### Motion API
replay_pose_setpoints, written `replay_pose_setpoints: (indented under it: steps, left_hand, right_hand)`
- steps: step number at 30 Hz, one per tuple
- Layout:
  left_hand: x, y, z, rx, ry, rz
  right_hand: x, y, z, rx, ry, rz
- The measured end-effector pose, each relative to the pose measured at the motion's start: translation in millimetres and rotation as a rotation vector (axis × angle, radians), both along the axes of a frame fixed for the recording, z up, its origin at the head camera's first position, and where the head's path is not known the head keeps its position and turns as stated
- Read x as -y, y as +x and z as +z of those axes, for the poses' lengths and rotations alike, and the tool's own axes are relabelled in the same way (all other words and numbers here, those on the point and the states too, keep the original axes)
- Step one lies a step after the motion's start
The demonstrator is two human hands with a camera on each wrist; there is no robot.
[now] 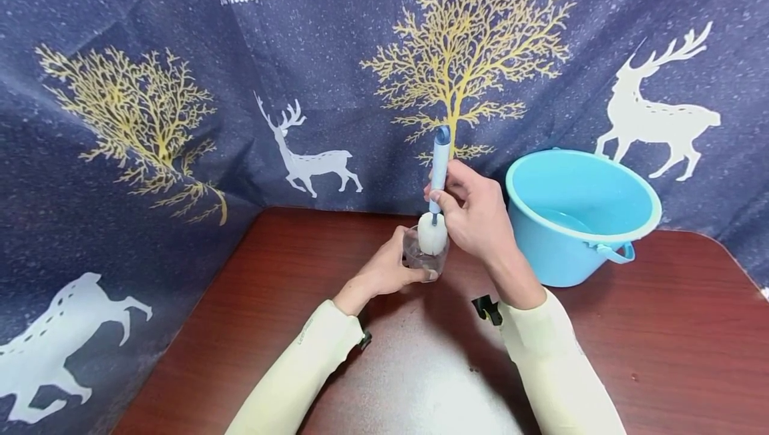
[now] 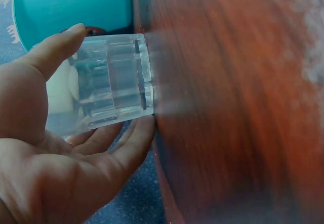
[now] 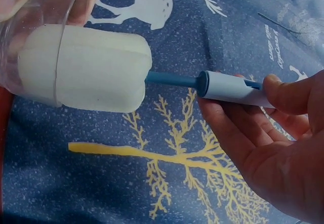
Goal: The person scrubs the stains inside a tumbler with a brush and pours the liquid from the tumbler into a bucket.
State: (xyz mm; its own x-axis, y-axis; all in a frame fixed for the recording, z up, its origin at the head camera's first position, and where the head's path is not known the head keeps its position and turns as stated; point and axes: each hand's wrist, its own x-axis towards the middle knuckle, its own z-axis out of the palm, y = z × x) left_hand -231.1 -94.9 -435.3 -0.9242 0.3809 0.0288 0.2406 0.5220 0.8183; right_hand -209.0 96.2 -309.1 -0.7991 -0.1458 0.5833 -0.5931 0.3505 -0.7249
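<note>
My left hand [image 1: 387,267] grips a clear glass [image 1: 434,263] just above the table, thumb on one side and fingers around the other. In the left wrist view the glass [image 2: 109,77] shows thick, faceted walls. A sponge cup brush with a white sponge head [image 3: 101,67] stands partly inside the glass; part of the head sticks out past the rim. My right hand [image 1: 477,205] pinches the brush's pale blue handle [image 1: 440,165] between thumb and fingers. A darker blue stem [image 3: 172,78] joins handle and sponge in the right wrist view.
A light blue bucket [image 1: 583,208] with water in it stands on the table at the right, its handle [image 1: 619,253] hanging down in front. The reddish-brown wooden table [image 1: 252,341] meets a dark blue cloth [image 1: 336,75] printed with deer and trees behind.
</note>
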Motion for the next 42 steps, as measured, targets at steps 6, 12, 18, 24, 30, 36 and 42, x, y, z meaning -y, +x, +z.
replay_pose_setpoints:
  steps: [6, 12, 18, 24, 30, 36, 42]
  left_hand:
    - [-0.7, 1.2, 1.4, 0.002, 0.014, 0.001]
    - [-1.0, 1.7, 1.5, -0.002, 0.015, 0.003]
    - [-1.0, 2.1, 1.0, 0.012, 0.020, 0.003]
    - [-0.8, 2.1, 1.4, 0.016, 0.016, 0.005]
    - [-0.7, 1.2, 0.0, 0.017, 0.022, 0.000]
    - [-0.8, 0.6, 0.3, 0.010, 0.013, 0.001]
    - [-0.3, 0.9, 1.9, 0.009, 0.007, 0.006]
  right_hand:
    - [-0.8, 1.2, 1.0, 0.010, -0.005, -0.004]
    - [-0.8, 2.6, 1.8, 0.011, 0.005, -0.008]
    - [-0.9, 4.6, 2.5, -0.010, 0.045, -0.040]
    - [-1.0, 5.4, 2.6, -0.012, 0.056, -0.059]
    - [-1.3, 6.8, 3.5, 0.001, 0.067, -0.073]
    - [-0.7, 7.8, 5.2, 0.014, 0.052, -0.057]
    - [1.3, 9.2, 6.6, 0.027, 0.047, -0.056]
